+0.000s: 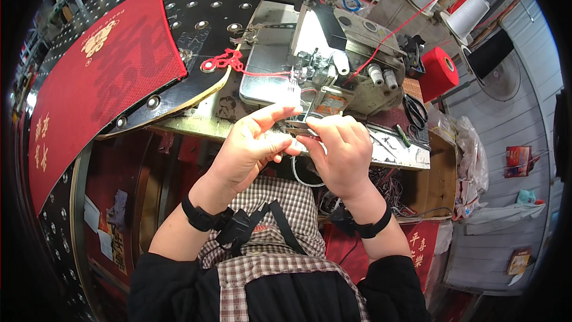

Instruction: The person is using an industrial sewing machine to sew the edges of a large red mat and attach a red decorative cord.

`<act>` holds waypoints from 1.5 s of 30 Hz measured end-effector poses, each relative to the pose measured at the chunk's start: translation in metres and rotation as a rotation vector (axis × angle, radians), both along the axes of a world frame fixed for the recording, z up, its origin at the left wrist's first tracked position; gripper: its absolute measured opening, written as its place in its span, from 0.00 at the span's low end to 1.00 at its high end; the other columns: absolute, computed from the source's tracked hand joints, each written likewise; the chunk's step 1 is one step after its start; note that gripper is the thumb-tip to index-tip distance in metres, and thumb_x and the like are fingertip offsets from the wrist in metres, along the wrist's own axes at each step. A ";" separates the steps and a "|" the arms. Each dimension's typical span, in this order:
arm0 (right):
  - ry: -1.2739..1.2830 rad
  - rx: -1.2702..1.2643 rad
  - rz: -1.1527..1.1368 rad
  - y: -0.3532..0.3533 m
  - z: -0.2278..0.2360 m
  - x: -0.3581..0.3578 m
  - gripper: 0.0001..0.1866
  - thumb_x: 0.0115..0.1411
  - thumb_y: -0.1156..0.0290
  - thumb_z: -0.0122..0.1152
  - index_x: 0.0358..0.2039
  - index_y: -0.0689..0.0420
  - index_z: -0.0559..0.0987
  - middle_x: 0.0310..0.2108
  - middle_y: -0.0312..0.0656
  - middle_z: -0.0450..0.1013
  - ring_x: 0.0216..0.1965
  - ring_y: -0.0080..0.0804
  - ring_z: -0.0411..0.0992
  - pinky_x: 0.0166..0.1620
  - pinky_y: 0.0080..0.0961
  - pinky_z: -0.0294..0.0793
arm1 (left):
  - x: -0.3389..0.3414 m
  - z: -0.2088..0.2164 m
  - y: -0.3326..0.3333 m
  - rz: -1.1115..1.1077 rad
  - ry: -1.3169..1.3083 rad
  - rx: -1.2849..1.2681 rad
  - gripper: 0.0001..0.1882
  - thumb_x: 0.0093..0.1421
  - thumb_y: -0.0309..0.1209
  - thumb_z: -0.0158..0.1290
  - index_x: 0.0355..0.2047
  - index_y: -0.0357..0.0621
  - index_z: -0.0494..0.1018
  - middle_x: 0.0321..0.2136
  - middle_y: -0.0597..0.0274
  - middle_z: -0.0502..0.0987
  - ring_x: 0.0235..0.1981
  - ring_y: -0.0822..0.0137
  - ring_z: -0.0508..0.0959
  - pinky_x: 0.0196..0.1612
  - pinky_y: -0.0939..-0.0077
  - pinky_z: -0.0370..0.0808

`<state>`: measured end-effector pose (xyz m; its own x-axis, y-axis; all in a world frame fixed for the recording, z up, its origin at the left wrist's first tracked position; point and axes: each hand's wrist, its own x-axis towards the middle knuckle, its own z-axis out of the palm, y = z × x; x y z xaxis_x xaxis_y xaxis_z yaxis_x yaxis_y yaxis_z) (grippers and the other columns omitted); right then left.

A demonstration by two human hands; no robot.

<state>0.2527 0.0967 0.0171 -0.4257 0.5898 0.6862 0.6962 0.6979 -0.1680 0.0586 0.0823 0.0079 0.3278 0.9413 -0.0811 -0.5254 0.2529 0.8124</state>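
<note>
My right hand (345,146) pinches a small slim metal tool (296,124), tweezers or thread snips by its look, at the front edge of the sewing machine table. Close beside it is my left hand (253,140), its index finger stretched out and its thumb against the curled fingers. Whatever lies in that pinch is too small to make out. Just beyond both hands stands an overlock-type sewing machine (328,42) with its lamp lit. A red thread chain (262,74) runs from the needle area to a tangled red clump (223,59) on the left.
A red printed mat (107,83) lies on the studded black table (208,0) at left. Thread cones, including a red cone (440,67), stand at right. Black-handled scissors (415,112) and a green-handled tool (403,136) rest on the table's right end. Below is a cardboard box (438,173).
</note>
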 end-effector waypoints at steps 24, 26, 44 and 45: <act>0.074 -0.079 0.002 -0.010 -0.002 0.014 0.15 0.46 0.70 0.71 0.36 0.53 0.78 0.30 0.36 0.73 0.32 0.37 0.71 0.34 0.35 0.66 | 0.003 -0.004 -0.002 -0.106 0.029 -0.032 0.35 0.53 0.20 0.60 0.63 0.38 0.63 0.57 0.58 0.72 0.31 0.73 0.82 0.24 0.92 0.69; 0.082 -0.069 0.014 -0.009 -0.003 0.011 0.15 0.46 0.70 0.71 0.35 0.53 0.78 0.30 0.36 0.73 0.31 0.37 0.71 0.34 0.36 0.66 | 0.003 -0.004 -0.002 -0.101 0.027 -0.033 0.36 0.53 0.20 0.59 0.63 0.38 0.63 0.57 0.58 0.72 0.31 0.73 0.82 0.24 0.92 0.69; 0.257 -0.538 -0.288 0.000 -0.003 0.125 0.14 0.56 0.81 0.56 0.44 0.62 0.78 0.32 0.45 0.71 0.35 0.42 0.70 0.41 0.34 0.70 | -0.006 -0.009 0.012 -0.042 0.066 -0.002 0.28 0.63 0.34 0.47 0.62 0.33 0.63 0.60 0.49 0.68 0.39 0.65 0.83 0.20 0.91 0.70; 0.158 -0.379 -0.215 0.004 0.002 0.138 0.15 0.56 0.83 0.54 0.44 0.61 0.79 0.31 0.45 0.71 0.35 0.41 0.70 0.40 0.33 0.70 | -0.006 -0.010 0.014 -0.037 0.155 0.046 0.27 0.63 0.32 0.46 0.61 0.33 0.64 0.58 0.49 0.70 0.38 0.66 0.83 0.21 0.90 0.72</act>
